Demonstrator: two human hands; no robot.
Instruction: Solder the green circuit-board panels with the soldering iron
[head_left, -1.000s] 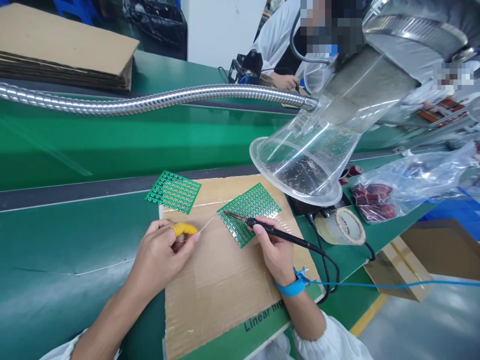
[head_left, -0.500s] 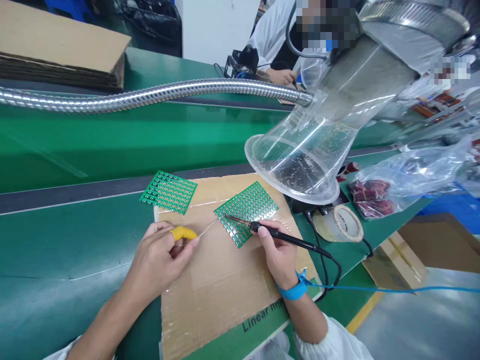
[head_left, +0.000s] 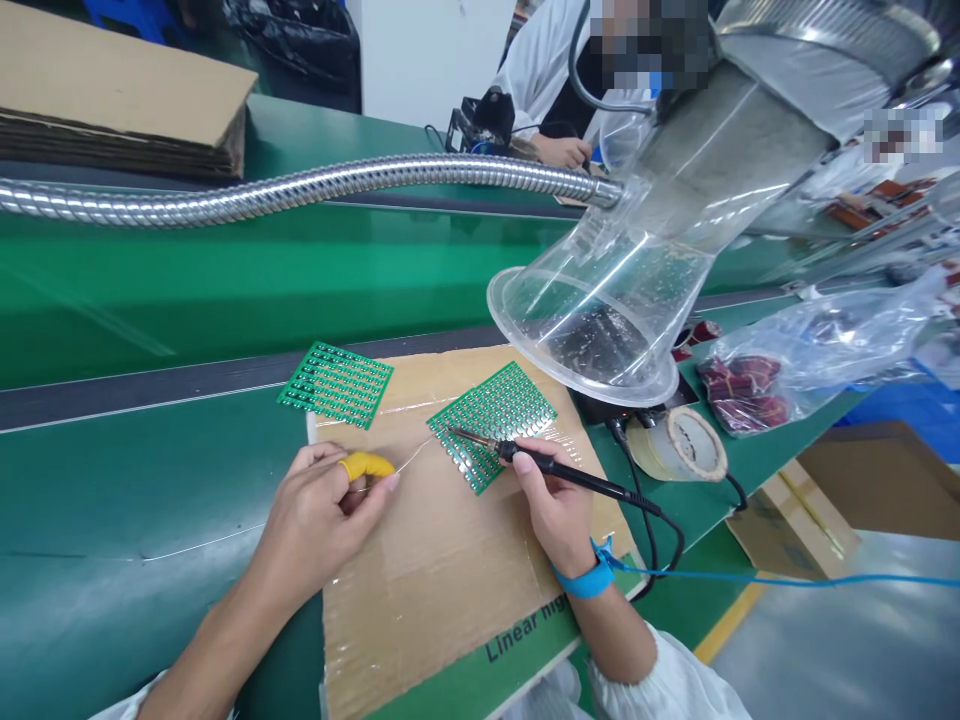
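Note:
Pinched between thumb and a yellow-covered index finger, a thin solder wire (head_left: pixel 414 456) runs from my left hand (head_left: pixel 330 510) toward the near circuit board. My right hand (head_left: pixel 556 505) grips a black soldering iron (head_left: pixel 574 475) like a pen, a blue strap round its wrist. The iron's tip rests at or just above the left part of the green circuit board (head_left: pixel 517 405); contact is too small to tell. This board lies on a cardboard sheet (head_left: pixel 405 590). A second green circuit board (head_left: pixel 337 383) lies to the left, partly over the sheet's edge.
A clear fume hood (head_left: pixel 592 320) hangs above the board, joined to a flexible metal hose (head_left: pixel 300 190). At right are a tape roll (head_left: pixel 679 445) and a plastic bag (head_left: pixel 757 375) of dark red parts. Across the bench, a co-worker's hand (head_left: pixel 562 152) is near a black device.
Almost nothing differs. The view has shifted very slightly; both hands, the soldering iron and the boards keep their places.

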